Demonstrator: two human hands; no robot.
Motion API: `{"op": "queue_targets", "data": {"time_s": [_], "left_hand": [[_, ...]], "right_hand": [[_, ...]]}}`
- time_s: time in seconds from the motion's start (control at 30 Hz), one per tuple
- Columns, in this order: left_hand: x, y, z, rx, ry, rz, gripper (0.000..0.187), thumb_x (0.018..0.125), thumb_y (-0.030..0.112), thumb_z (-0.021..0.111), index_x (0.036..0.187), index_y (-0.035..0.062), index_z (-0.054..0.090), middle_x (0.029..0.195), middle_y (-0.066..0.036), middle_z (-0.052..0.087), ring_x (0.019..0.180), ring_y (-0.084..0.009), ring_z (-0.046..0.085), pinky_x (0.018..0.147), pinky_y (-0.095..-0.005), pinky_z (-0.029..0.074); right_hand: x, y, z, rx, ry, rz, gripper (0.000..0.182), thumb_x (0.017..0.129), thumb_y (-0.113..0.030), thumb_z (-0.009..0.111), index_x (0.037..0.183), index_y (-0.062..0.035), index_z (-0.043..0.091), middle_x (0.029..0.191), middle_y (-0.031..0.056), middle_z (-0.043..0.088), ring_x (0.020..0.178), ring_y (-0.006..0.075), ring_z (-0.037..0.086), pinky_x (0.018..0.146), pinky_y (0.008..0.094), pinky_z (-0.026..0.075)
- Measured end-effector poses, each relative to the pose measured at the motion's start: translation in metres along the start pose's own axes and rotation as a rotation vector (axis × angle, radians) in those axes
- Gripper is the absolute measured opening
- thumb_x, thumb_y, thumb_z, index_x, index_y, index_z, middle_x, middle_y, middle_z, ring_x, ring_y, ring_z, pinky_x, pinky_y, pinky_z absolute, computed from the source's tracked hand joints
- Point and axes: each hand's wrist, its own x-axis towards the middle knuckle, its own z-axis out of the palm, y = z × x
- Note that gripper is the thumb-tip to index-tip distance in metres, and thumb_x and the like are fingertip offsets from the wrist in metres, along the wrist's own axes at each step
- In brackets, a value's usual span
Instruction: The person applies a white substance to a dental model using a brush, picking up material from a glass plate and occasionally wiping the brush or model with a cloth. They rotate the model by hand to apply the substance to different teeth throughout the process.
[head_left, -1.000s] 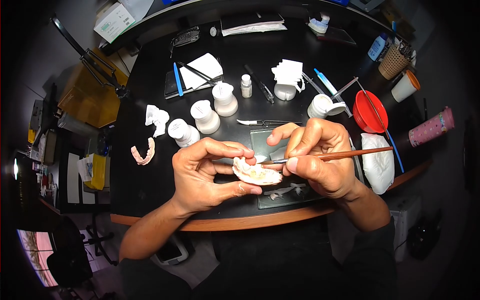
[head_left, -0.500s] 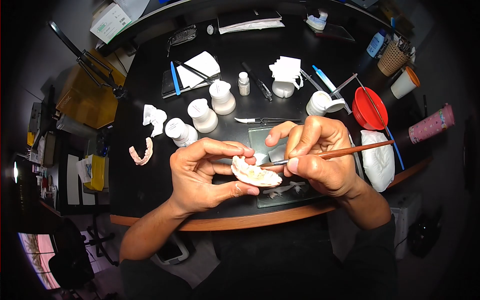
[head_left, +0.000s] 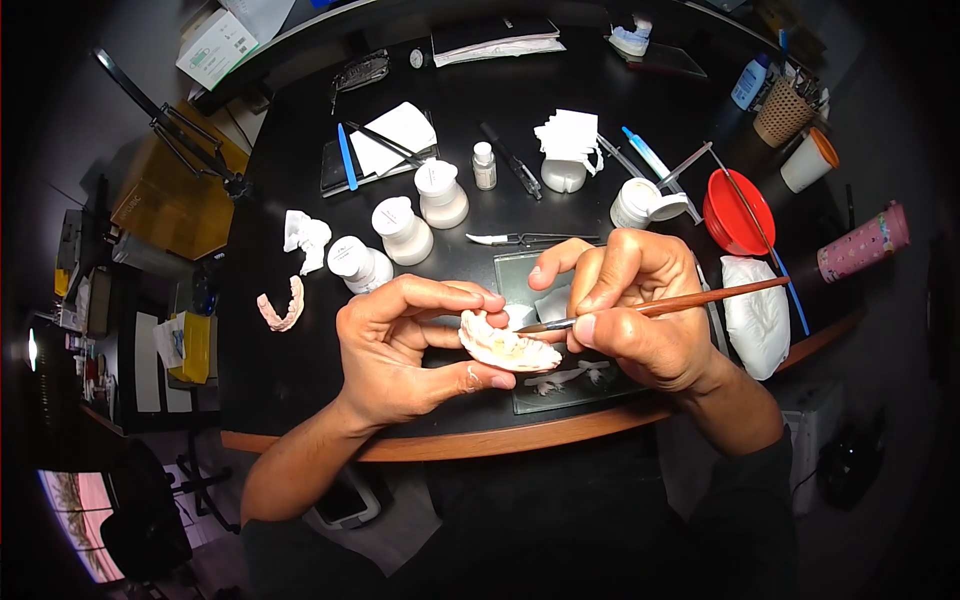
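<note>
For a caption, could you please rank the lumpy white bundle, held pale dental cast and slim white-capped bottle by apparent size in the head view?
1. Lumpy white bundle (largest)
2. Held pale dental cast
3. Slim white-capped bottle (smallest)

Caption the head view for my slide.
Left hand holds a dental cast; right hand holds a brush up to it.
</note>
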Motion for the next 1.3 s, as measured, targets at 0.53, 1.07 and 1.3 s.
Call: {"op": "queue_targets", "data": {"time_s": [0.53,1.07,1.3], "left_hand": [[0.000,0.001,0.000,-0.011,0.006,-0.005,0.050,0.068,-0.012,0.087,0.109,-0.0101,0.058,0.113,-0.026,0.065,0.108,-0.0307,0.069,0.090,-0.0407,0.064],[0.001,-0.008,-0.002,0.071,0.032,0.169,0.048,0.065,-0.009,0.091,0.097,-0.0052,0.055,0.105,-0.021,0.067,0.102,-0.0234,0.071,0.086,-0.0359,0.065],[0.000,-0.007,-0.002,0.126,0.047,0.174,0.049,0.064,-0.007,0.092,0.095,-0.0033,0.055,0.103,-0.020,0.067,0.100,-0.0227,0.072,0.088,-0.0378,0.064]], "right_hand": [[0.000,0.000,0.001,-0.012,0.019,-0.019,0.015,0.081,-0.002,0.073,0.078,-0.0063,0.060,0.068,0.0063,0.069,0.069,0.0106,0.066,0.099,0.0458,0.048],[-0.010,-0.007,0.027,-0.096,0.223,-0.036,0.018,0.077,0.008,0.071,0.073,-0.0038,0.059,0.068,0.0069,0.066,0.077,0.0187,0.068,0.097,0.0477,0.051],[-0.012,0.004,0.019,-0.178,0.159,-0.167,0.016,0.072,0.010,0.071,0.072,-0.0027,0.060,0.065,0.0085,0.067,0.076,0.0194,0.069,0.098,0.0470,0.051]]}}
